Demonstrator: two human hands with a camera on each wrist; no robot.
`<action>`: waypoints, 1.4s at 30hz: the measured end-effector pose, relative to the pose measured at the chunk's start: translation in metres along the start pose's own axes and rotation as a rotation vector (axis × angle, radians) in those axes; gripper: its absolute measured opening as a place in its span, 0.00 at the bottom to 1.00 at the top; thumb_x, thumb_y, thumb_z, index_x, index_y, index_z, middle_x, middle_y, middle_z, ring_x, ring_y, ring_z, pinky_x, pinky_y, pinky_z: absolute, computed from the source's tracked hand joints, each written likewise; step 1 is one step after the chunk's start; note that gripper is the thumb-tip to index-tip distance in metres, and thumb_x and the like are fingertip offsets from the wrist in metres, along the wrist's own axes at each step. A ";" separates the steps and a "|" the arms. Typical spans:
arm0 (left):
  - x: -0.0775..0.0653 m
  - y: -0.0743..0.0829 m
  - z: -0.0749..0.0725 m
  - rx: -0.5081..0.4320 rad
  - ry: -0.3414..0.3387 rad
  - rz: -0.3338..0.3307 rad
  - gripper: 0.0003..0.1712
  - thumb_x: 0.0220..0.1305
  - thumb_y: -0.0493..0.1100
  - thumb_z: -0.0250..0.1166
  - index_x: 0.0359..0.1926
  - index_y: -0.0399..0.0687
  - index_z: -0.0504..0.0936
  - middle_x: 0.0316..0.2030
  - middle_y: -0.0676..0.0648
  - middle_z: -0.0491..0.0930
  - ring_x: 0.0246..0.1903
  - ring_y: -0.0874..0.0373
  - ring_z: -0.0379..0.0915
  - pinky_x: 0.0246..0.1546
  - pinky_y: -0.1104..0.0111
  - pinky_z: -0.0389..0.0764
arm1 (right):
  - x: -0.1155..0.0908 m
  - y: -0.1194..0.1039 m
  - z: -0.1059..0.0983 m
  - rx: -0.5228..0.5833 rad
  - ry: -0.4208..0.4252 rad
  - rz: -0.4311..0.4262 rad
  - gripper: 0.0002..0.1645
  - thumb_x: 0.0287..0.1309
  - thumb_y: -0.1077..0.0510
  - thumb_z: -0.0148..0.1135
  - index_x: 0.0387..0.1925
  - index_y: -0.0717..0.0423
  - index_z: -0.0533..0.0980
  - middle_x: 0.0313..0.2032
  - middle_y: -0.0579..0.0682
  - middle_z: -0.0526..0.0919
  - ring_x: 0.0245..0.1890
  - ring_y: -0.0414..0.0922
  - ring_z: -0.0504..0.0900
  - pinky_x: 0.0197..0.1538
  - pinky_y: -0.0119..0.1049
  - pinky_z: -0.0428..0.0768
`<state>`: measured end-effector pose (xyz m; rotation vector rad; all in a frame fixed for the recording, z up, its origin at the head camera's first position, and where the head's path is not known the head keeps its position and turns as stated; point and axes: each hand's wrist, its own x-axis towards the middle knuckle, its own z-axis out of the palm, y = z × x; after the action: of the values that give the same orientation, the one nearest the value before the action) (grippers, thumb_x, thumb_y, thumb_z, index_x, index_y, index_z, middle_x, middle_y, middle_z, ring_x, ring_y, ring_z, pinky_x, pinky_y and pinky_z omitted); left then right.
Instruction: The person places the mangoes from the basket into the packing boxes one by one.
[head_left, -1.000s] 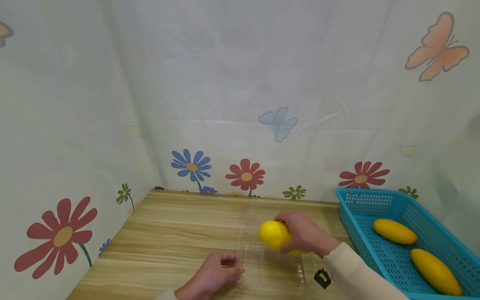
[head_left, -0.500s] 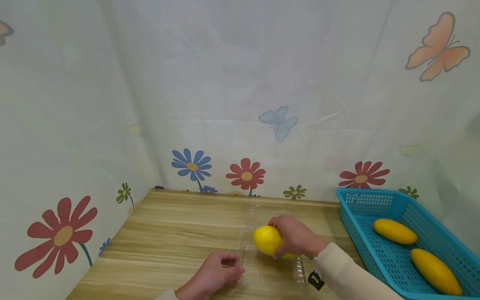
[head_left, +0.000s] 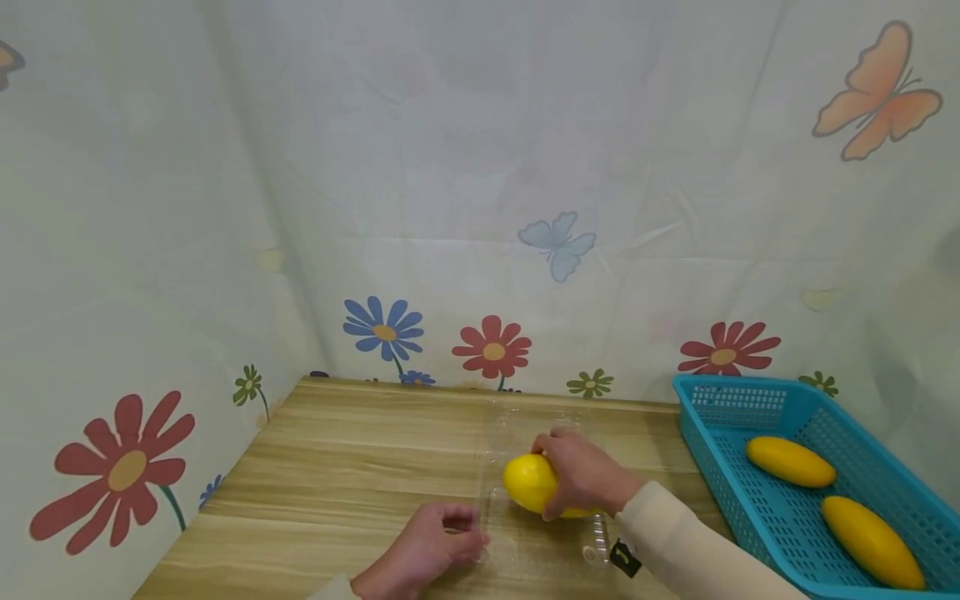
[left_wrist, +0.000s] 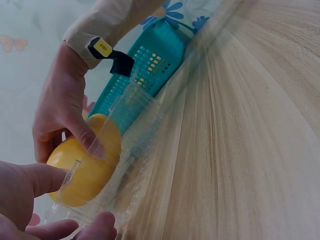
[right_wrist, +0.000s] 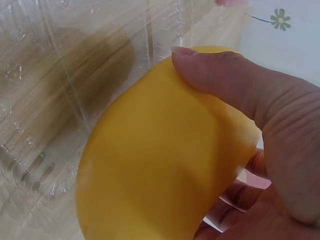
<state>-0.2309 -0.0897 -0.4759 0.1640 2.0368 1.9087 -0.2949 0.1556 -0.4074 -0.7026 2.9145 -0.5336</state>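
Flower-printed curtain (head_left: 435, 158), behind all else. Wood-grain table (head_left: 360, 442), before it. Blue basket (head_left: 720, 483), right, cut off by the frame. Clear container (head_left: 601, 533), its outline barely traceable to us. Right hand (head_left: 581, 472), angled in from the right, thumb and fingers curled round a yellow fruit (head_left: 528, 483). Left hand (head_left: 429, 540), fingers bent, pinching the container's left edge. The fruit, over the container, partly hidden; whether it touches bottom we cannot tell.
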 end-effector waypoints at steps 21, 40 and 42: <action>-0.001 0.001 0.001 0.011 -0.001 0.016 0.25 0.62 0.32 0.71 0.56 0.22 0.76 0.43 0.41 0.78 0.34 0.59 0.79 0.43 0.63 0.89 | 0.002 -0.006 0.009 -0.074 0.012 0.047 0.44 0.28 0.56 0.91 0.50 0.49 0.74 0.42 0.49 0.73 0.45 0.49 0.72 0.58 0.50 0.83; -0.001 -0.001 0.000 0.010 -0.004 0.028 0.25 0.62 0.33 0.71 0.56 0.22 0.77 0.43 0.41 0.79 0.34 0.59 0.80 0.43 0.62 0.89 | 0.004 -0.004 0.008 -0.080 -0.016 0.093 0.46 0.31 0.53 0.90 0.54 0.48 0.73 0.45 0.50 0.73 0.49 0.52 0.70 0.59 0.57 0.74; -0.001 -0.001 -0.001 0.011 -0.006 0.026 0.25 0.62 0.33 0.71 0.56 0.22 0.77 0.43 0.41 0.79 0.34 0.59 0.80 0.43 0.62 0.89 | 0.004 -0.004 0.008 -0.068 -0.023 0.098 0.46 0.31 0.53 0.90 0.54 0.48 0.73 0.46 0.50 0.73 0.49 0.52 0.70 0.60 0.57 0.74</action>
<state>-0.2304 -0.0908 -0.4767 0.2001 2.0515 1.9099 -0.2951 0.1483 -0.4133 -0.5659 2.9388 -0.4151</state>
